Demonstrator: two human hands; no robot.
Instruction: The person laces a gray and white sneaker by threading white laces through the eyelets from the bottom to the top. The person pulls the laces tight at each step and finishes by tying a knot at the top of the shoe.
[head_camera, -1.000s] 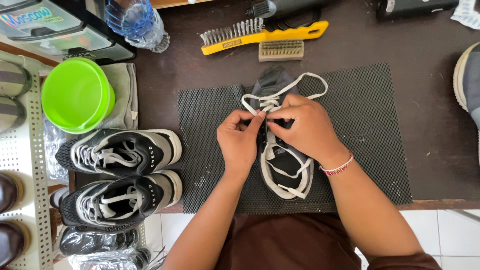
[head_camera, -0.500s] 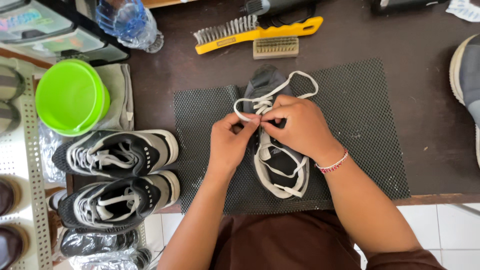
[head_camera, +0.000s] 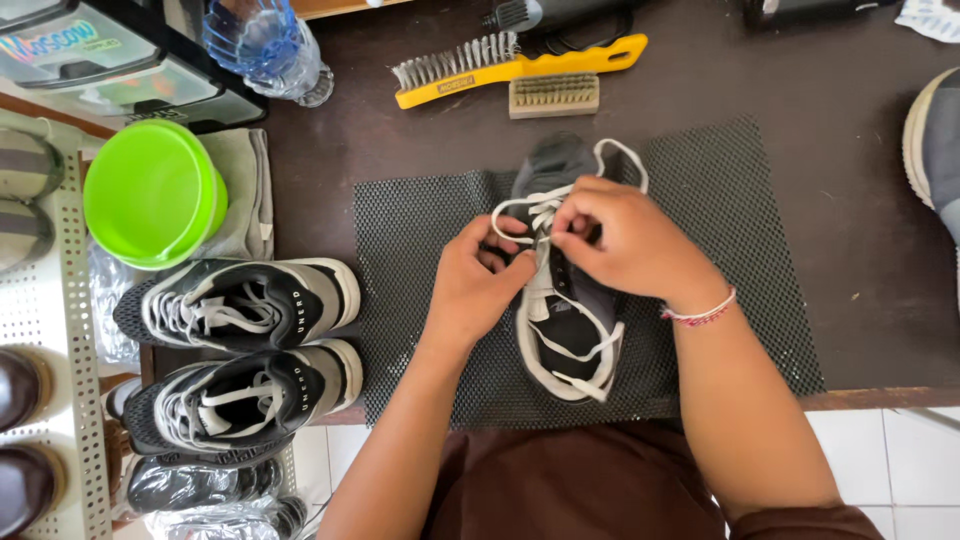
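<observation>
Holding steady since before, both hands (head_camera: 560, 260) pinch the shoe's (head_camera: 565, 320) white lace (head_camera: 520, 205).

Both hands meet over a grey sneaker (head_camera: 565, 330) on a dark mesh mat (head_camera: 720, 250), the left hand (head_camera: 478, 285) and right hand (head_camera: 625, 240) pinching its white lace (head_camera: 530, 208), with a yellow-handled wire brush (head_camera: 510, 68) beyond them and two black-and-white sneakers (head_camera: 240, 345) left of the left hand.

A grey-and-white laced sneaker (head_camera: 562, 330) sits on a black mesh-patterned rubber mat (head_camera: 740, 260); nearby are a lime-green plastic bowl (head_camera: 150, 195) and a yellow-handled wire brush (head_camera: 520, 65).
</observation>
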